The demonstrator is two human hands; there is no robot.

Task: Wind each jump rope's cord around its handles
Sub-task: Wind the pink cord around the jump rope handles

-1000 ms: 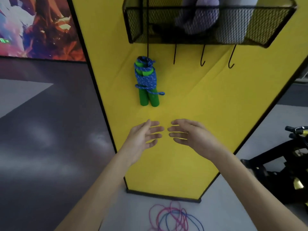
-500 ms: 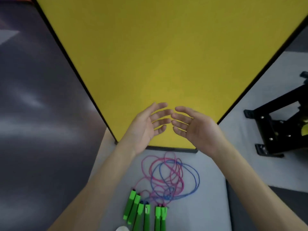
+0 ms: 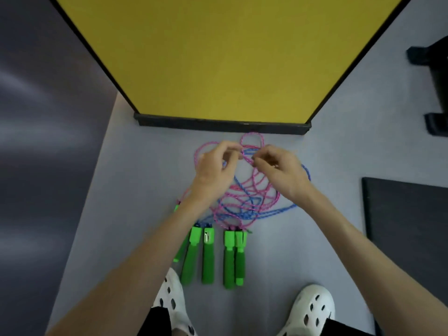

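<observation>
Under my left forearm (image 3: 155,251) two of the green handles (image 3: 208,258) are mostly hidden; four more lie in plain sight side by side on the floor (image 3: 133,190), just ahead of my shoes (image 3: 312,309). Beyond them the pink cord (image 3: 254,190) and blue cord (image 3: 278,212) lie tangled, reaching to the yellow panel (image 3: 218,57). My left hand (image 3: 215,170) and right hand (image 3: 283,173) cover part of the tangle. Each has its fingers curled, thumb and forefinger tips close together at a pink strand. Blur keeps me from telling whether either pinches it. A dark mat (image 3: 407,214) and a black stand (image 3: 436,69) are cut off at the right edge.
</observation>
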